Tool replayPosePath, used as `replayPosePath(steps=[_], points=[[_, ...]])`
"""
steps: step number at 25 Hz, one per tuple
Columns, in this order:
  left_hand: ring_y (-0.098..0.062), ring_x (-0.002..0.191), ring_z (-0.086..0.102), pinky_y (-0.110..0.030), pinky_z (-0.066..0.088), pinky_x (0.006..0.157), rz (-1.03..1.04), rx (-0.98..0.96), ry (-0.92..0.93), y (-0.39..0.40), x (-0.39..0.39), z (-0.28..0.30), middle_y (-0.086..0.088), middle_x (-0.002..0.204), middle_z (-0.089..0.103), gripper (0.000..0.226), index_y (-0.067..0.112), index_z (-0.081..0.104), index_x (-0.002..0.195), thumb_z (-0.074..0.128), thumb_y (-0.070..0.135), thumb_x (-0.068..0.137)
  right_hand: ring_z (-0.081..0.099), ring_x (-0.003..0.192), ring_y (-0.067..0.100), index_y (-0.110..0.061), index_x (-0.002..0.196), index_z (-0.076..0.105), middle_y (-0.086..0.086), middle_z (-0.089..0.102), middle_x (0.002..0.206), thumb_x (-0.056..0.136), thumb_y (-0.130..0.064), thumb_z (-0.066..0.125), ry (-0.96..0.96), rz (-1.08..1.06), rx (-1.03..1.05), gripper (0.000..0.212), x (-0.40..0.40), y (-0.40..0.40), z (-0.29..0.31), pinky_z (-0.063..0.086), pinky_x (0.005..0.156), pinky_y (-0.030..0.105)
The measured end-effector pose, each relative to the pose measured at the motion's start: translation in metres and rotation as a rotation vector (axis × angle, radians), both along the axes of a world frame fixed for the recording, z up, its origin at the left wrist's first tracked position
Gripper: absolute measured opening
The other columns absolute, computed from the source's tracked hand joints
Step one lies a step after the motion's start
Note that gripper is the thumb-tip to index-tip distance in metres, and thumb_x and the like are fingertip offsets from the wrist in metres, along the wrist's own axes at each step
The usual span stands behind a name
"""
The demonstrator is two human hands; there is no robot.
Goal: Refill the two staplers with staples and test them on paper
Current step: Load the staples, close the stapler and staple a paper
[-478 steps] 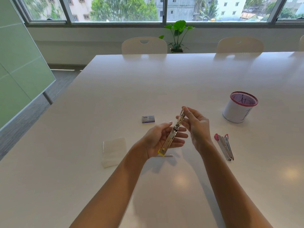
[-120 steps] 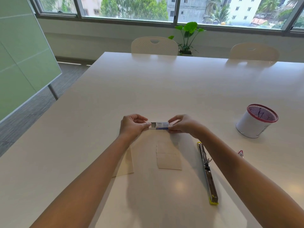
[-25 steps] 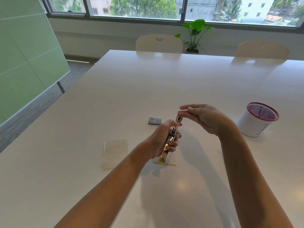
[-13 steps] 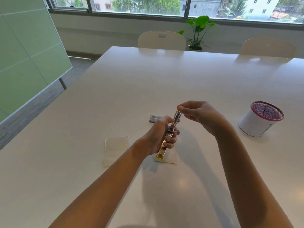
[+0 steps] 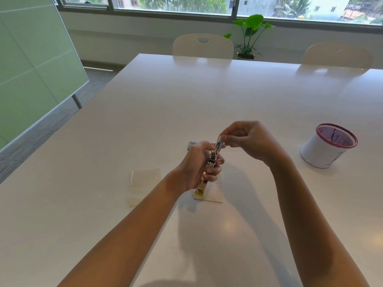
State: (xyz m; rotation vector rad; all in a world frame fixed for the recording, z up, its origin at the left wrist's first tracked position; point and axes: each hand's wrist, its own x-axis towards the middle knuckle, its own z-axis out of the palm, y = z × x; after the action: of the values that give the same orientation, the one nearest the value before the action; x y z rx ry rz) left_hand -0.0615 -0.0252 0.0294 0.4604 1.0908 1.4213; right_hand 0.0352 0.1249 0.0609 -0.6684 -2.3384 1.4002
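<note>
Stapler, long, metal, yellow-tipped (image 5: 208,172), stood tilted in the left hand (image 5: 196,164), fingers wrapped round it, above folded white paper (image 5: 215,193). Right hand (image 5: 250,139) pinched its top end. Beyond lay a small staple box (image 5: 192,144); rightward, a red-rimmed white mesh cup (image 5: 325,150), contents unclear.

We have one view only: a head-worn wide-angle camera looking forward and down across the white table (image 5: 145,121), close above both forearms, facing the windows (image 5: 172,5).
</note>
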Motion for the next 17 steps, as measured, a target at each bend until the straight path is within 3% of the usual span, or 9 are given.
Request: replayPosePath(steps=[3,8,17], points=[[-0.010,0.044,0.028,-0.019,0.019,0.037,-0.005,-0.010,0.019,0.0002,0.0009,0.0020,-0.002,0.068,0.041,0.014,0.013,0.038,0.097,0.032,0.024,0.093,0.073,0.076,0.009,-0.019,0.086,0.077,-0.004,0.078,0.078,0.085,-0.018,0.077,-0.010,0.039,0.094,0.002,0.0005,-0.0012,0.0011,0.055,0.071,0.020],[-0.010,0.046,0.027,-0.018,0.022,0.036,0.002,0.002,0.026,-0.0011,0.0034,0.0019,-0.002,0.069,0.040,0.016,0.013,0.038,0.104,0.032,0.024,0.094,0.070,0.076,-0.006,-0.030,0.082,0.076,-0.016,0.076,0.077,0.083,-0.022,0.079,-0.013,0.089,0.286,0.008,0.0037,-0.0047,0.0059,0.046,0.067,0.003],[-0.011,0.049,0.026,-0.018,0.021,0.037,0.031,-0.022,0.036,0.0018,0.0089,-0.0002,-0.004,0.070,0.041,0.014,0.013,0.037,0.105,0.032,0.023,0.095,0.069,0.072,-0.001,-0.023,0.084,0.078,-0.011,0.075,0.075,0.083,-0.024,0.079,-0.069,0.064,0.357,0.002,0.0036,-0.0063,0.0040,0.051,0.062,0.010]])
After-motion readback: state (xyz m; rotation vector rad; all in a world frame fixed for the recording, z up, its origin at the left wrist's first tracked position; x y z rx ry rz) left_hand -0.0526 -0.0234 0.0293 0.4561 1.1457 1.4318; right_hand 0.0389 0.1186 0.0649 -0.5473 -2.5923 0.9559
